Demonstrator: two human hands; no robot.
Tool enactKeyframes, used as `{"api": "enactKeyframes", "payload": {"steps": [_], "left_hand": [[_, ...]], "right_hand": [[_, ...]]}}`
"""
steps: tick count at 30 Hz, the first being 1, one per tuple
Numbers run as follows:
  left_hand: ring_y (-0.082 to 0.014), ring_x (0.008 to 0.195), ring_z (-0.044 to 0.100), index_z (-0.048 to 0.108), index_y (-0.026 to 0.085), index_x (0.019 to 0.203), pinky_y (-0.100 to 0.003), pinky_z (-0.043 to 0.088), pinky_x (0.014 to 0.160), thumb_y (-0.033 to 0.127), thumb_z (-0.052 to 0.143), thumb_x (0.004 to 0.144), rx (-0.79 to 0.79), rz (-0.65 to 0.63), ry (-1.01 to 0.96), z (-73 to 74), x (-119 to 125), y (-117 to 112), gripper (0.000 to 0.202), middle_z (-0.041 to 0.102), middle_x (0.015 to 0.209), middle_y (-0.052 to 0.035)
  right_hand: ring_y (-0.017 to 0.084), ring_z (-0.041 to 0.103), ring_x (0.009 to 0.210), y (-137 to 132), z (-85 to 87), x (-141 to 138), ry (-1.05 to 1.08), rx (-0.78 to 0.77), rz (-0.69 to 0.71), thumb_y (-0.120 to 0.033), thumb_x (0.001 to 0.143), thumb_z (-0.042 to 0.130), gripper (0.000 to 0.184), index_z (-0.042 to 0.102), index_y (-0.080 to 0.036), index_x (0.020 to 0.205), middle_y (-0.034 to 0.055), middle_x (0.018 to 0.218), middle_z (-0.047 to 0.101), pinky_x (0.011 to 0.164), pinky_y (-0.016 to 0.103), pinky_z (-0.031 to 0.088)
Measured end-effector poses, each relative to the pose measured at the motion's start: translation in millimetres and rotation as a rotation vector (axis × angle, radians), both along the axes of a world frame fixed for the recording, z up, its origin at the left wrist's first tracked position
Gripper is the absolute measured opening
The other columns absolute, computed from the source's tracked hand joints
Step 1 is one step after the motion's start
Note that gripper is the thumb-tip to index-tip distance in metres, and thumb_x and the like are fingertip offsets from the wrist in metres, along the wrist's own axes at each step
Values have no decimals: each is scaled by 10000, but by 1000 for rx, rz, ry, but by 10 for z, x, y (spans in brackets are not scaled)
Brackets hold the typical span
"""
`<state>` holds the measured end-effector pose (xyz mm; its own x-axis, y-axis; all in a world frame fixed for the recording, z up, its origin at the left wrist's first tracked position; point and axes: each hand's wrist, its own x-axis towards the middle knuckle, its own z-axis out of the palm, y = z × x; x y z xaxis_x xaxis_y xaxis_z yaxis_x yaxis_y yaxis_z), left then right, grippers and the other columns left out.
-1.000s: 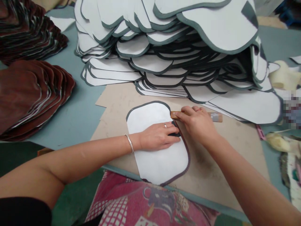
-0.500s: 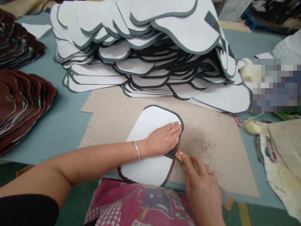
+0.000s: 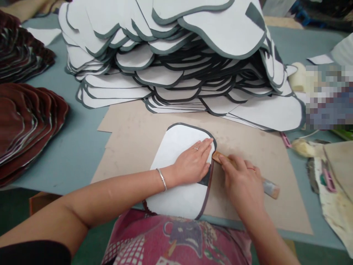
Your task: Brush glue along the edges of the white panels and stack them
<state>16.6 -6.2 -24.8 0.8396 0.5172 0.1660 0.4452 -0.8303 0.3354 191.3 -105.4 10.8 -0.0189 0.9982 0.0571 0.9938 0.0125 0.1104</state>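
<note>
A white rounded piece with a dark border [image 3: 176, 147] lies on a brown cardboard sheet [image 3: 248, 147] in front of me. My left hand [image 3: 193, 162] lies flat on the piece, fingers stretched out, pressing it down near its right edge. My right hand [image 3: 242, 184] is closed round a wooden-handled brush [image 3: 271, 189]. The brush's tip touches the piece's dark right border just beside my left fingertips.
A tall heap of similar white, dark-edged pieces [image 3: 179, 55] fills the back of the blue-grey table [image 3: 79, 147]. Stacks of dark red-brown pieces [image 3: 24, 121] lie at the left. Cloth and scraps [image 3: 328, 176] sit at the right. A pink patterned cloth [image 3: 176, 239] covers my lap.
My right hand drew the brush down along the piece's right border toward me, then moved back up to the upper right edge. The piece has turned slightly under my left hand.
</note>
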Motion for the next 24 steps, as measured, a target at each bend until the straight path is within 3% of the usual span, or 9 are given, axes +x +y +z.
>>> {"api": "enactKeyframes", "payload": {"steps": [6, 9, 12, 15, 19, 24], "left_hand": [[-326, 1502, 298, 390, -45, 1446, -429, 270, 1263, 270, 490, 969, -40, -15, -16, 16, -13, 22, 581, 372, 1562, -244], [-337, 1501, 292, 443, -16, 1416, -467, 255, 1266, 286, 534, 954, -59, -59, -25, 30, -29, 136, 560, 412, 1538, -231], [-299, 1466, 369, 512, 44, 1358, -463, 271, 1261, 259, 544, 952, -86, -204, -41, 45, -49, 270, 461, 477, 1500, -188], [-253, 1418, 444, 501, 42, 1370, -395, 304, 1251, 207, 515, 969, -102, -351, -52, 65, -67, 285, 434, 480, 1502, -183], [-245, 1399, 469, 490, 61, 1389, -386, 350, 1227, 195, 515, 979, -120, -389, -81, 87, -97, 125, 432, 495, 1489, -182], [-288, 1478, 356, 501, 93, 1407, -508, 289, 1241, 216, 521, 979, -97, -292, -61, 79, -110, 19, 446, 494, 1496, -167]], "right_hand": [[235, 526, 926, 390, -13, 326, -16, 13, 168, -224, 958, 526, 347, 648, -283, 1277, 54, 1227, 639, 780, 385, 331], [224, 528, 919, 471, 9, 381, 10, -17, 186, -206, 968, 500, 367, 634, -289, 1300, 53, 1221, 629, 781, 375, 346], [241, 532, 926, 255, -6, 297, 1, -2, 109, -207, 959, 506, 374, 625, -262, 1310, 74, 1219, 624, 781, 387, 368], [255, 550, 924, -190, -97, 125, 16, 53, 9, -211, 945, 517, 403, 596, -237, 1340, 99, 1194, 633, 757, 389, 392], [265, 577, 942, -642, -203, -91, 75, 115, -81, -203, 941, 500, 457, 543, -252, 1394, 118, 1203, 637, 715, 385, 410], [275, 573, 969, -509, -126, -57, 47, 50, -109, -197, 946, 512, 425, 569, -246, 1364, 110, 1238, 632, 762, 403, 409]]}}
